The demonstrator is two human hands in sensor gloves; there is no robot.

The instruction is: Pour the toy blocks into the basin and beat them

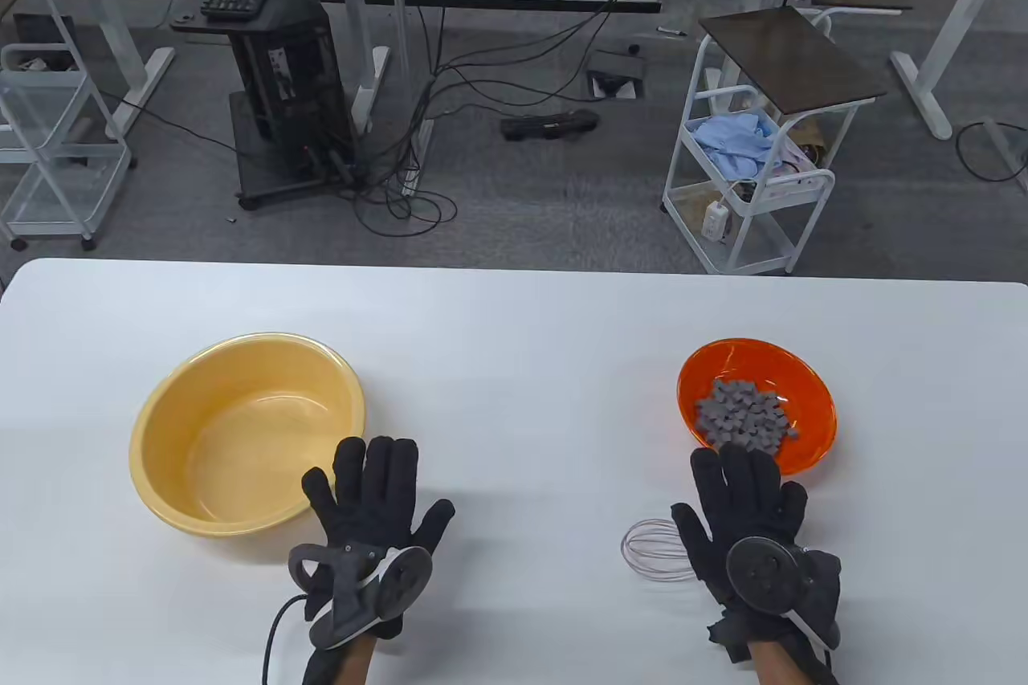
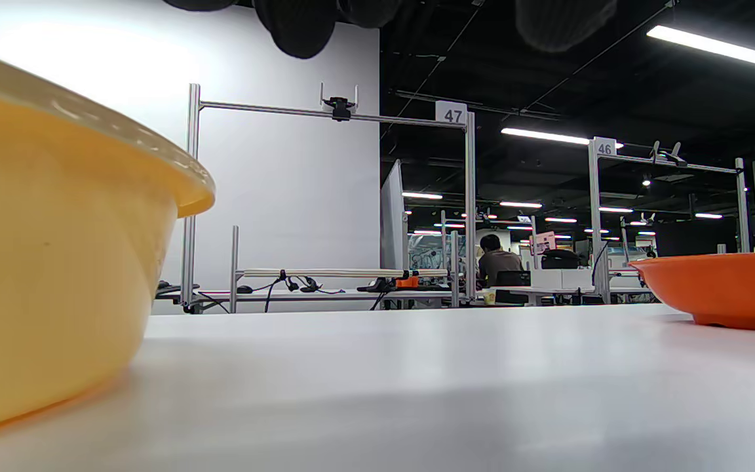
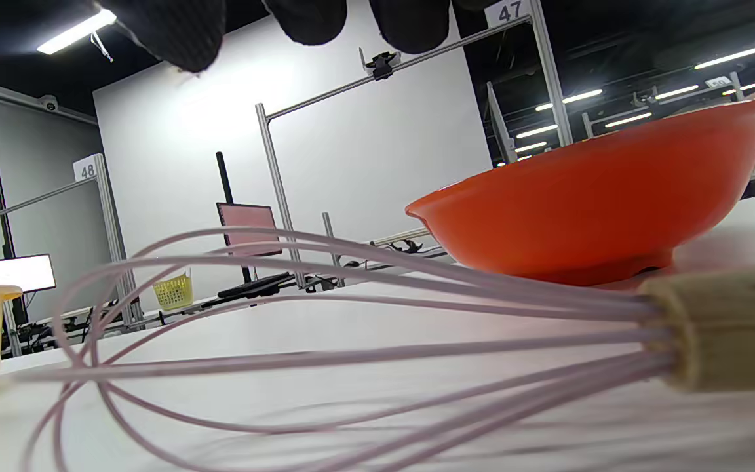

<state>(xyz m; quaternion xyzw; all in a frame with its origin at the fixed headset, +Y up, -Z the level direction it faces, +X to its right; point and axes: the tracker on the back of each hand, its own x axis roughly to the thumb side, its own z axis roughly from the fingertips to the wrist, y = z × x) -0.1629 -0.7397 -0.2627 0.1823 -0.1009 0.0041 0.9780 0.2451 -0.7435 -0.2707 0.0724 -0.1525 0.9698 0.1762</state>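
Observation:
A yellow basin stands empty on the left of the white table. On the right, an orange bowl holds several grey toy blocks. A pink wire whisk with a wooden handle lies on the table under my right hand. My left hand lies flat with straight fingers beside the basin's near right rim, holding nothing. My right hand lies flat over the whisk, fingers straight, fingertips at the bowl's near edge. The basin and bowl also show in the left wrist view.
The table's far edge runs across the middle of the table view. Beyond it on the floor stand a white cart, a black stand with a keyboard and loose cables. Bare tabletop lies between basin and bowl.

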